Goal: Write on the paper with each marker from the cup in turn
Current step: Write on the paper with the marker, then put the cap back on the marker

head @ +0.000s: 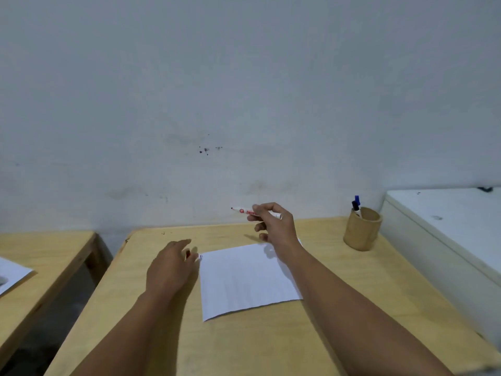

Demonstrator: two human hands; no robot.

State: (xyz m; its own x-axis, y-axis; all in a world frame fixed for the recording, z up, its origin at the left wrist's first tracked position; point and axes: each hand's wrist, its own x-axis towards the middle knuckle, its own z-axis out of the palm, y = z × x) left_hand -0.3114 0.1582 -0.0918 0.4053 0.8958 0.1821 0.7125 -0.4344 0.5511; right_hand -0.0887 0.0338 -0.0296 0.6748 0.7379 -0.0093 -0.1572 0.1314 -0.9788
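Observation:
A white sheet of paper (244, 278) lies on the wooden table (244, 346). My right hand (273, 223) is raised above the paper's far edge and grips a white marker with red print (244, 211), uncapped, its tip pointing left. My left hand (170, 264) rests palm down beside the paper's left corner; a small white piece with a red mark shows at its fingertips, and whether the fingers hold it is unclear. A tan cup (362, 228) at the table's far right holds a blue marker (357, 200) and a black marker (355, 208).
A white chest-like box (447, 223) stands right of the table, close to the cup. A second wooden table (40, 256) with a sheet of paper (10, 275) is on the left, across a gap. A pale wall runs behind both tables.

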